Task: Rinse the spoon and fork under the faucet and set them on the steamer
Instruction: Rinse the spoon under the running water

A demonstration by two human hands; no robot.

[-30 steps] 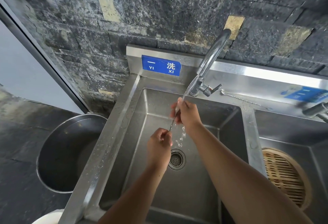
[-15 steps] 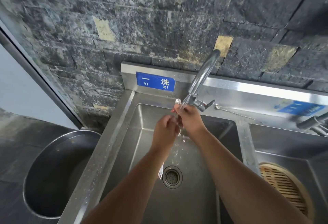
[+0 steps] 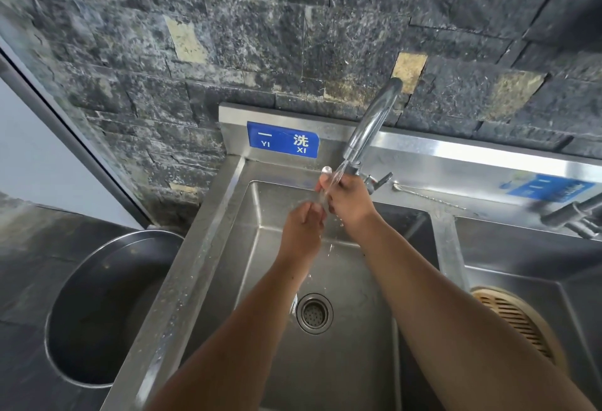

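Note:
Water runs from the curved steel faucet (image 3: pixel 371 127) onto my two hands over the left basin (image 3: pixel 358 361). My right hand (image 3: pixel 350 205) is shut on a metal utensil whose rounded end (image 3: pixel 326 169) sticks up beside the stream; I cannot tell if it is the spoon. My left hand (image 3: pixel 303 231) is closed just below it and touches it. A shiny prong-like tip, likely the fork (image 3: pixel 294 304), shows beneath my left forearm near the drain (image 3: pixel 314 313). The round bamboo steamer (image 3: pixel 518 322) lies in the right basin, partly hidden by my right arm.
A large round metal pot (image 3: pixel 107 306) stands on the floor left of the sink. A thin metal rod (image 3: pixel 426 195) lies on the back ledge. A second faucet (image 3: pixel 573 215) juts in at the right. The steel divider (image 3: pixel 448 247) separates the basins. A dark stone wall rises behind.
My left hand has risen from near the drain to meet my right hand under the spout. The prong-like tip came into view below my left forearm.

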